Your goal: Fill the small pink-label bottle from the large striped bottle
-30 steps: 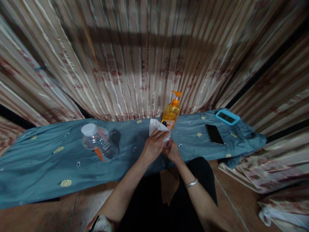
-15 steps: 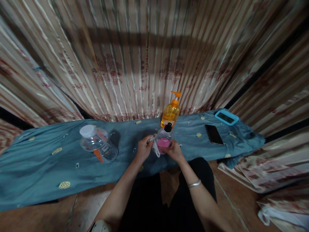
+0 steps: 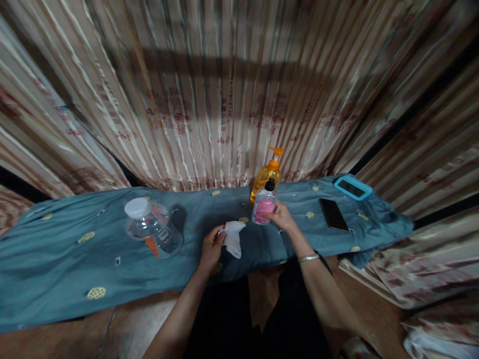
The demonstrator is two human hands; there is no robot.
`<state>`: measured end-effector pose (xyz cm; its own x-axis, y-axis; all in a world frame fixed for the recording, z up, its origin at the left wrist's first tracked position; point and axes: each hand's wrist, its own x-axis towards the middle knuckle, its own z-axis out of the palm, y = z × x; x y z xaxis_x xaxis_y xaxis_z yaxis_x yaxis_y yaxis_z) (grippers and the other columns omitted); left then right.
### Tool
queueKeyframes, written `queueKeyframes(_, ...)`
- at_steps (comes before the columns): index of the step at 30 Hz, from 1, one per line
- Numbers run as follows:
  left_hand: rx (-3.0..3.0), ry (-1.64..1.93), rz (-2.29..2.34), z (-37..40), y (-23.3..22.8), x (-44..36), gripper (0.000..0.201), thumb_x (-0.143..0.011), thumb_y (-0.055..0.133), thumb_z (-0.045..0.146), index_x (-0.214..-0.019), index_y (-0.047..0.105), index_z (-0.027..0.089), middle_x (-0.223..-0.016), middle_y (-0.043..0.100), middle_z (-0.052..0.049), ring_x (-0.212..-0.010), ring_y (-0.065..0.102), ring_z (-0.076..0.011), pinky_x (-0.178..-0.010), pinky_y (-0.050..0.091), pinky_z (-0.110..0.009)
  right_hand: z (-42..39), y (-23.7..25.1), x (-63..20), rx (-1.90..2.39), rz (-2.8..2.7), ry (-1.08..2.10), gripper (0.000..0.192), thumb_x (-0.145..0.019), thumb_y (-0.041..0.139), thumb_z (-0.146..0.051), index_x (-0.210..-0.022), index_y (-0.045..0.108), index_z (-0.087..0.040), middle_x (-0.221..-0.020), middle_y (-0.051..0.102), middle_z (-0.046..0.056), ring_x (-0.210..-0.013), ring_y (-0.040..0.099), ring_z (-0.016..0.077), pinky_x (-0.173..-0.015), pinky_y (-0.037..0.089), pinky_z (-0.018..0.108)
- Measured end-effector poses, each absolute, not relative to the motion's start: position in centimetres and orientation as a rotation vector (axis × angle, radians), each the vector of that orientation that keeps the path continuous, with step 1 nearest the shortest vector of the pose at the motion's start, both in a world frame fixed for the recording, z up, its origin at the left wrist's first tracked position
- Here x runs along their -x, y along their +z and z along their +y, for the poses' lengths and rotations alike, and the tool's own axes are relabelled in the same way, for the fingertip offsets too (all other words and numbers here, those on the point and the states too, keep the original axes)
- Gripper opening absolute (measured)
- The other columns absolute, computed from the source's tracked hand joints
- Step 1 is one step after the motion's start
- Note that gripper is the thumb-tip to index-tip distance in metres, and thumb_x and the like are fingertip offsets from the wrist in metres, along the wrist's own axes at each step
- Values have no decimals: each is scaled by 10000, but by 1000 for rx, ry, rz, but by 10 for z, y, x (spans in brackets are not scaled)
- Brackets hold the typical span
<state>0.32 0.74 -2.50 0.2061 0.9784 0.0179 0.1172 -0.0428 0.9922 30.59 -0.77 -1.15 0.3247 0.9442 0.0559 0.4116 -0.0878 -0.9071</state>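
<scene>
My right hand (image 3: 281, 217) grips a small clear bottle (image 3: 264, 205) with a pink label and a black cap, standing it on the blue cloth just in front of the orange pump bottle (image 3: 268, 173). My left hand (image 3: 211, 246) holds a crumpled white tissue (image 3: 234, 237) above the near edge of the cloth, well left of the small bottle. A silver bangle sits on my right wrist.
A blue patterned cloth (image 3: 75, 249) covers a long low surface. A large clear plastic jar (image 3: 151, 227) with a white lid lies at the left. A black phone (image 3: 333, 215) and a blue-framed device (image 3: 352, 187) lie at the right. Striped curtains (image 3: 209, 99) hang behind.
My hands have separated. The right one carried the small bottle up and right, next to the orange pump bottle. The left one drew the tissue away, down and left.
</scene>
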Motion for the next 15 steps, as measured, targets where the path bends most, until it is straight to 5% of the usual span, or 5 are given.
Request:
queueKeyframes(8,-1399,1027,1177,3,-32,14,336,-807,720,488,-967,806,205,-1071,838,-104,-1065,762,-294,-1007,584,-419,-7,-5,-323,1695,-1332,713,404,-1053,743,-437,-1366,679,-190,-1345,703,105,-1122,729,258,-958,638,475)
queueKeyframes(15,-1395,1041,1174,0,-36,16,344,-784,707,465,-967,818,196,-1036,835,-106,-1003,762,-287,-947,594,-407,-12,12,-339,1802,-1422,685,372,-1053,744,-439,-1316,697,-180,-1275,724,88,-1053,740,239,-906,648,439)
